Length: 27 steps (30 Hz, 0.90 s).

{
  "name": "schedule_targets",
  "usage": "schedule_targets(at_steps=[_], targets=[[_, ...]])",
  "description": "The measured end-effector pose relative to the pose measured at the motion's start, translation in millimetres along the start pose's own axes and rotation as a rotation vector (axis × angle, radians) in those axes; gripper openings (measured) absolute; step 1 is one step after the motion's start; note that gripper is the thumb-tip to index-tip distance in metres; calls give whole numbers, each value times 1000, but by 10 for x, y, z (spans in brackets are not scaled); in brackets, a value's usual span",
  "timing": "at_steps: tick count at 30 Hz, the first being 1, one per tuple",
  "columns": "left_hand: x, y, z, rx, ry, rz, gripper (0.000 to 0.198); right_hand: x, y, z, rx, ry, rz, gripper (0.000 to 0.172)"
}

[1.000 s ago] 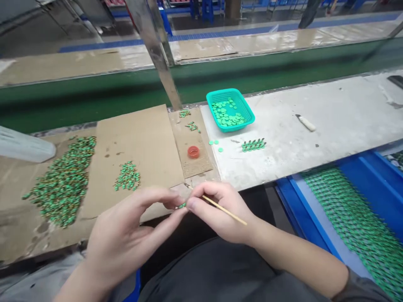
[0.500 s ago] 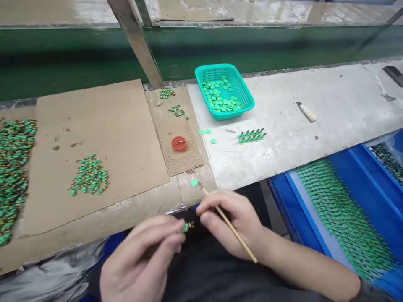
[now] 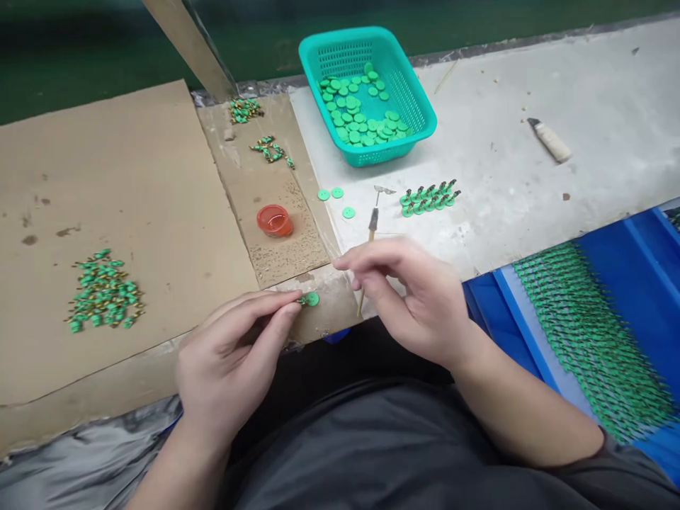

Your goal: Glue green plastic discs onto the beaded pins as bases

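Upward since half a second ago, the left hand (image 3: pixel 234 347) has come to the counter (image 3: pixel 336 304) edge, thumb and forefinger pinching a small green piece (image 3: pixel 302 301) right at a green disc (image 3: pixel 313 299) there. Its partner, the right hand (image 3: pixel 414 297), clasps a dark-tipped stick (image 3: pixel 373 221), swung to point away, near the red cup (image 3: pixel 275 221).

To the right of the teal basket (image 3: pixel 380 157), a hand could have passed over the white work surface (image 3: pixel 494 142) up to the white-handled tool (image 3: pixel 553 143). On the basket's near side, the upright green pieces (image 3: pixel 429 200), the brush (image 3: pixel 373 221) and the right hand (image 3: pixel 411 297) obstructed passage; to its left, the red cap (image 3: pixel 275 222) did.
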<state>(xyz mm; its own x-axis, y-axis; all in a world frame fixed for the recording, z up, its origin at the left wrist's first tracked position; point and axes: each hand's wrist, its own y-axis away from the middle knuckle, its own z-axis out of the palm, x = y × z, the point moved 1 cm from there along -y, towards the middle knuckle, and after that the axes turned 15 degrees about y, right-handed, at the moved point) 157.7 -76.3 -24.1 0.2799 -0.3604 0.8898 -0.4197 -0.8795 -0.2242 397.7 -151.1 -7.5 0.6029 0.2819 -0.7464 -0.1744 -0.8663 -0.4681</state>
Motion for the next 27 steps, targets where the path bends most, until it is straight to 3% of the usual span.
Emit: schedule_targets(at_steps=[2, 4, 8, 18, 27], targets=[[13, 15, 9, 13, -20, -33, 10, -9, -4, 6, 61, -61, 40, 25], [24, 20, 19, 26, -37, -57, 9, 12, -14, 7, 33, -17, 40, 29], [29, 14, 36, 20, -65, -41, 10, 110, -30, -22, -98, 155, -4, 16], [18, -1, 53, -22, -110, 30, 15, 188, -12, -22, -59, 119, 6, 9], [-31, -5, 46, -94, -93, 211, 36, 170, -32, -78, -354, 310, 4, 24]])
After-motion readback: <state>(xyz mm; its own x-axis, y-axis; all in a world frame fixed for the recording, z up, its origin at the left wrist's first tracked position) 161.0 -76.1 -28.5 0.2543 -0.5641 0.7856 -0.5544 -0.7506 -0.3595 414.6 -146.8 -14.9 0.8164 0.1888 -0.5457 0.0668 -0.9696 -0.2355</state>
